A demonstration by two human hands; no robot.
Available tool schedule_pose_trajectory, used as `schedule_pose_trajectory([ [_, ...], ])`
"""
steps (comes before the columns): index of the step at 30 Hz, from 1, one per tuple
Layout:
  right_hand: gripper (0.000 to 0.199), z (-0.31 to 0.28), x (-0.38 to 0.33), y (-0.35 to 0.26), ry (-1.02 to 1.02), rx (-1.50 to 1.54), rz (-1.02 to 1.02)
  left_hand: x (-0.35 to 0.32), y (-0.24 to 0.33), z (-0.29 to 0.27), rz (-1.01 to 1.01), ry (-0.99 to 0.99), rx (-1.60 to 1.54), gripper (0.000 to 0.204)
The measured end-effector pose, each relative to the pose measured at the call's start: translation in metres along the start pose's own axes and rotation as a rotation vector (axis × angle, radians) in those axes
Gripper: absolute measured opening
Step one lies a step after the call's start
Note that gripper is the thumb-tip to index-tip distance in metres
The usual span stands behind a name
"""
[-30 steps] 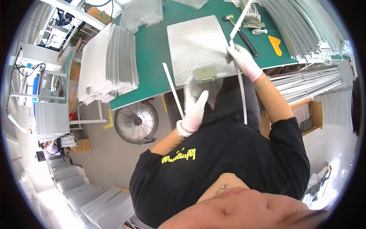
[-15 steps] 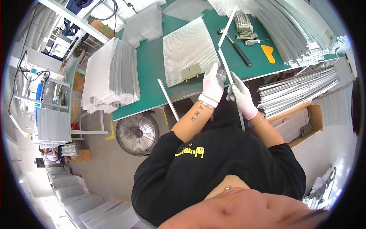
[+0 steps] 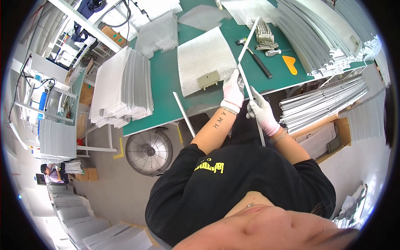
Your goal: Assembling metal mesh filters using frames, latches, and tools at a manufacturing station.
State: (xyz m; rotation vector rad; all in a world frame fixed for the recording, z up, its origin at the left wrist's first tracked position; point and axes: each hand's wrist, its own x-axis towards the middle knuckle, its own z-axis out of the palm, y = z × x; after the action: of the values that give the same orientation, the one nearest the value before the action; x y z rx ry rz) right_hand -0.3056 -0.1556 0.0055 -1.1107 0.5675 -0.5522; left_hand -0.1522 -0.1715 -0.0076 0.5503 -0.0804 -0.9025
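A thin white frame strip (image 3: 245,80), bent at an angle above my hands, slants across the table's front edge and runs down toward my body. My left hand (image 3: 233,91), in a white glove with grey fingers, is closed on it just below the bend. Lower down, my right hand (image 3: 263,111), gloved alike, grips the same strip with curled fingers, its index finger stretched along it. Beside my left hand, a sheet of silvery mesh (image 3: 205,60) lies on the green table (image 3: 164,79), with a beige toothed plastic piece (image 3: 208,79) on its near edge.
A hammer (image 3: 259,62), a screwdriver (image 3: 273,53), a yellow scraper (image 3: 289,65) and metal clips (image 3: 265,36) lie right of the strip. Mesh stacks (image 3: 123,87) stand left. Another white strip (image 3: 184,114) juts below the table edge, near a floor fan (image 3: 149,152). Strip bundles (image 3: 323,100) lie right.
My right index finger has straightened along the strip, and that hand has opened a little. The table and its items sit slightly lower in view. My left hand keeps its hold.
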Motion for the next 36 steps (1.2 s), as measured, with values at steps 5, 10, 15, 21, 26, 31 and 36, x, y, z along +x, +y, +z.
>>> schedule_pose_trajectory([
  [5,0.054,-0.002,-0.001,-0.003,0.012,-0.109,-0.021,0.003,-0.004,-0.005,-0.015,-0.021,0.056,0.016],
  [10,0.05,-0.018,0.062,-0.035,-0.078,-0.221,-0.063,-0.013,-0.013,-0.007,-0.039,-0.002,0.051,0.02],
  [15,0.053,-0.023,0.119,-0.069,-0.037,-0.553,0.011,-0.072,0.033,-0.012,-0.102,-0.081,0.233,0.035],
  [21,0.061,-0.028,0.158,-0.068,-0.214,-0.17,0.119,-0.067,0.166,-0.089,0.889,0.145,1.653,0.036],
  [26,0.036,-0.022,0.189,-0.048,-0.27,-0.206,0.279,-0.043,0.193,-0.136,0.549,0.129,2.054,0.046],
  [31,0.029,-0.026,0.165,-0.042,-0.341,-0.005,0.218,-0.027,0.207,-0.149,0.503,0.14,1.586,0.042],
  [36,0.026,-0.033,0.143,-0.045,-0.233,0.003,0.198,-0.028,0.194,-0.094,-0.009,-0.242,0.484,0.049],
])
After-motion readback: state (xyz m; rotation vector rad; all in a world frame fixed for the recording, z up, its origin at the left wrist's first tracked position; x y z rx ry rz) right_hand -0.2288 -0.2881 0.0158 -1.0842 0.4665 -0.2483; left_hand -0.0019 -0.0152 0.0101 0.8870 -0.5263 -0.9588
